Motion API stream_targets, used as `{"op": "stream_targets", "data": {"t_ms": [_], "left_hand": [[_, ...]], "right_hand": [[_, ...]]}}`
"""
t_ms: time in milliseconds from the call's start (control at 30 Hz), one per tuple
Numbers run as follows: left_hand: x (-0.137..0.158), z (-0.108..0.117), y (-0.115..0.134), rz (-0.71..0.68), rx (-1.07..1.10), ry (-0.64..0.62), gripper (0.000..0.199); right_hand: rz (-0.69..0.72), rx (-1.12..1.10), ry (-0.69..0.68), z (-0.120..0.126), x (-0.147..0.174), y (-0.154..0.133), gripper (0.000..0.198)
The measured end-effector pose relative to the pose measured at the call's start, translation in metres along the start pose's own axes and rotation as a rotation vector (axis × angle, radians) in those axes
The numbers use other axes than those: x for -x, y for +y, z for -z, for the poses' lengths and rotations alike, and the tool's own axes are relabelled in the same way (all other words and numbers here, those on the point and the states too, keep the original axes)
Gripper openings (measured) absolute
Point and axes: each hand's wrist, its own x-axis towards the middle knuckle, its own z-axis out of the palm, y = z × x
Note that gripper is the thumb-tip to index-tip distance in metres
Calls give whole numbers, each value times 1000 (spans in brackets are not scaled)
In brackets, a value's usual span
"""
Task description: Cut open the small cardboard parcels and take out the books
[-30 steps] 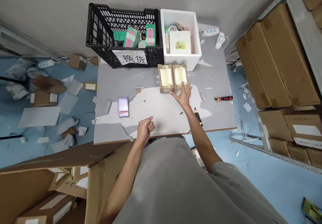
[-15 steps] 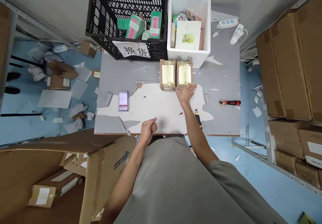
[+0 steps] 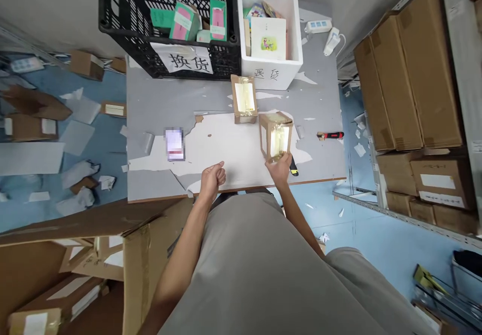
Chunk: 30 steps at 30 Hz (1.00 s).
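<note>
My right hand [image 3: 279,170] grips the near end of a small taped cardboard box [image 3: 276,134] with a pale label. This box is tilted a little over the table's right half. Further back stands a second taped cardboard box [image 3: 245,99], in front of the white foam box. A utility knife with a black and yellow handle [image 3: 293,168] lies just right of my right hand, partly covered. My left hand [image 3: 213,180] is closed in a loose fist near the table's front edge; whether anything is inside cannot be seen.
A black crate [image 3: 181,64] with green and pink packages and a white foam box [image 3: 271,76] with books stand at the back. A phone [image 3: 174,144] lies left, a red utility knife [image 3: 330,135] right. A large open carton [image 3: 137,269] stands at lower left.
My right hand has taken hold of the right-hand box and drawn it toward me, away from the other box. My left hand stays closed. The whole view has shifted.
</note>
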Motion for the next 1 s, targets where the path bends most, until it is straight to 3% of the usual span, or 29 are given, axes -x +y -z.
{"op": "stream_targets", "data": {"t_ms": [100, 167, 300, 333, 433, 500, 567, 667, 767, 833, 1000], "left_hand": [[-4, 21, -4, -14, 10, -11, 67], [-9, 37, -10, -29, 3, 1, 59], [-27, 74, -29, -87, -113, 131, 24], [-33, 84, -34, -91, -166, 162, 23], [-52, 109, -52, -39, -347, 176, 58], [-61, 122, -63, 0, -451, 121, 76], [-68, 129, -72, 8, -521, 46, 88], [-76, 130, -81, -20, -576, -60, 100], [-86, 125, -85, -39, -634, -142, 107], [-92, 119, -86, -41, -683, -176, 108], [-96, 110, -90, -67, -705, -218, 93]], "right_hand": [[-73, -4, -14, 6, 51, 5, 71], [-4, -3, -86, 11, 71, 1, 72], [207, -15, -346, 21, 76, -21, 79], [247, -16, -425, 24, 73, -27, 82], [314, -7, -579, 30, 61, -40, 92], [319, -11, -560, 31, 61, -42, 96], [228, -33, -458, 28, 68, -39, 102], [-95, -116, -297, 15, 85, -28, 109], [-380, -307, -281, -2, 97, -19, 102], [-444, -417, -313, -11, 99, -18, 91], [-413, -513, -357, -15, 95, -26, 58]]}}
